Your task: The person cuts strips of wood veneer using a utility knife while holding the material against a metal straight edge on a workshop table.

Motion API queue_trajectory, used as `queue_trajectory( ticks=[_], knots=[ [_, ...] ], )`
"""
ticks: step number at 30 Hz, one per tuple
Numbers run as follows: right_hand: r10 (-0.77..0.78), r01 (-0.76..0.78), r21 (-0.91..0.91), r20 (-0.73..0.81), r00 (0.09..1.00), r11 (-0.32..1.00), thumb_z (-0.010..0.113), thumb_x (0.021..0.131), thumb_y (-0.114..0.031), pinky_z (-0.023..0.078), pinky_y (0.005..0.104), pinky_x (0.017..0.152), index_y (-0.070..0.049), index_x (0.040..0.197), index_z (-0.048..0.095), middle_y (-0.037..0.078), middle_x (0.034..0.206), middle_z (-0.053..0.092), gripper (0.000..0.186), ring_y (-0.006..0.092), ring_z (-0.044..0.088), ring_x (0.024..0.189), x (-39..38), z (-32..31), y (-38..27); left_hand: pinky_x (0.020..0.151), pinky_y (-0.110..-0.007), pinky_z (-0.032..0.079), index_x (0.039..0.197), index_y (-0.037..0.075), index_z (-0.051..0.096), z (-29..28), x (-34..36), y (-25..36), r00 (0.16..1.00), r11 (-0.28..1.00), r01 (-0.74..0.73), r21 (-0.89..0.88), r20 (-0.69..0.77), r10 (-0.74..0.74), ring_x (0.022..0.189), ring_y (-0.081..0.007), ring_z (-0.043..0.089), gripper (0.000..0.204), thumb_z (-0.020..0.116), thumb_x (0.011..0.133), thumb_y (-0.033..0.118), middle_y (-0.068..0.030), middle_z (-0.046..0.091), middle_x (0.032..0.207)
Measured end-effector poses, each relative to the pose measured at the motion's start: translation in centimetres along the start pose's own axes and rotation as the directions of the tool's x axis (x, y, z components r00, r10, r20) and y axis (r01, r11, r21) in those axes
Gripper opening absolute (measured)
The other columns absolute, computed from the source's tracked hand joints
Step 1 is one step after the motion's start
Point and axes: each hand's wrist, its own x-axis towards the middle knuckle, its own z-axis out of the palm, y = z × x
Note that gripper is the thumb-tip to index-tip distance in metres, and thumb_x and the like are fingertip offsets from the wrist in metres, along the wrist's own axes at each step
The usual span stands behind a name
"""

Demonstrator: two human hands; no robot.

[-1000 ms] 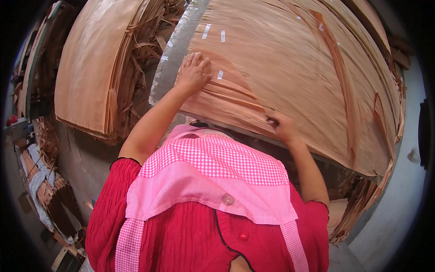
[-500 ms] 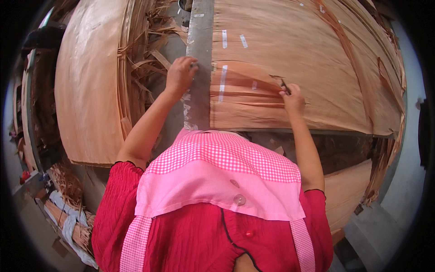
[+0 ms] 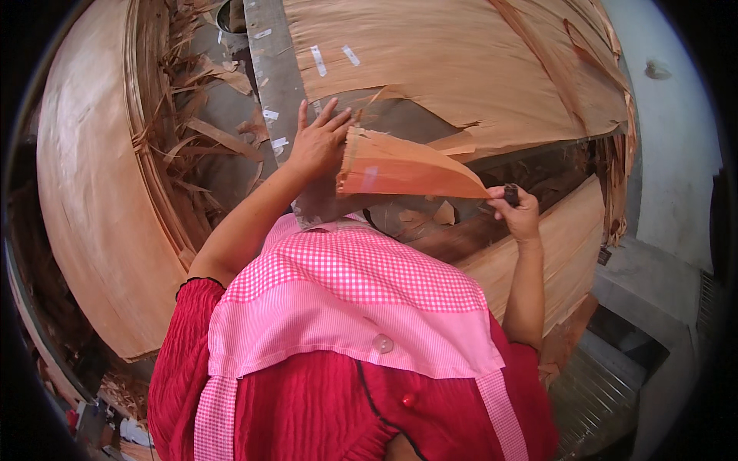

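A large thin wood veneer sheet [image 3: 430,61] lies before me, with white tape strips on it and a torn-looking gap at its near edge. My right hand [image 3: 524,218] pinches the pointed end of a loose orange veneer piece [image 3: 407,165]. The same hand also holds a small dark tool [image 3: 511,194], seemingly a knife; its blade is not visible. My left hand [image 3: 319,146] is open, fingers spread, beside the broad, ragged end of that piece. Whether it touches the piece I cannot tell.
A grey strip [image 3: 273,73] with tape scraps runs along the sheet's left edge. Further left stands a thick veneer stack [image 3: 88,169], with torn shavings [image 3: 223,138] beside it. A dark round container [image 3: 231,17] sits at the far side. More veneer [image 3: 573,230] lies lower right, near a pale wall [image 3: 676,138].
The near part of the sheet has come away as a loose piece, drawn toward me by my right hand. My left hand has opened from a closed shape. The view has shifted right.
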Motion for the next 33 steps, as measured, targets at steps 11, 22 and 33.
queue_trajectory(
  ticks=[11, 22, 33],
  knots=[
    [-0.712, 0.607, -0.506, -0.021, 0.702, 0.613, 0.063, 0.061, 0.007, 0.052, 0.0318, 0.067, -0.008, 0.082, 0.061, 0.007, 0.101, 0.064, 0.026, 0.0250, 0.064, 0.083, 1.8, 6.4, -1.3, 0.078, -0.030, 0.046, 0.121, 0.008, 0.047, -5.3, 0.0, -0.1, 0.817, -0.212, 0.528, -0.822, 0.560, -0.138, 0.088, -0.0139, 0.058, 0.044, 0.050, 0.089, 0.038, -0.0051, 0.058, 0.106],
    [-0.659, 0.667, -0.184, 0.113, 0.744, 0.722, 0.056, 0.066, 0.010, 0.051, 0.0274, 0.064, -0.005, 0.086, 0.058, 0.007, 0.088, 0.066, 0.025, 0.0209, 0.064, 0.077, 2.4, 9.1, -0.2, 0.057, -0.023, 0.050, 0.104, 0.007, 0.058, -10.0, -15.9, -14.1, 0.458, -0.267, 0.174, -0.948, 0.318, -0.830, 0.075, -0.0094, 0.059, 0.020, 0.055, 0.086, 0.015, -0.0009, 0.062, 0.090],
    [-0.053, 0.054, -0.011, 0.049, 0.997, 0.998, 0.068, 0.075, -0.013, 0.037, 0.0242, 0.040, -0.003, 0.079, 0.059, 0.001, 0.059, 0.056, 0.013, 0.0075, 0.047, 0.043, 9.2, 7.7, 1.8, 0.099, -0.036, 0.036, 0.108, 0.007, 0.058, -10.5, -5.5, -6.6, 0.759, 0.923, 0.349, -0.160, -0.529, -0.379, 0.115, -0.0287, 0.046, 0.033, 0.060, 0.075, 0.001, -0.0122, 0.051, 0.122]
  ],
)
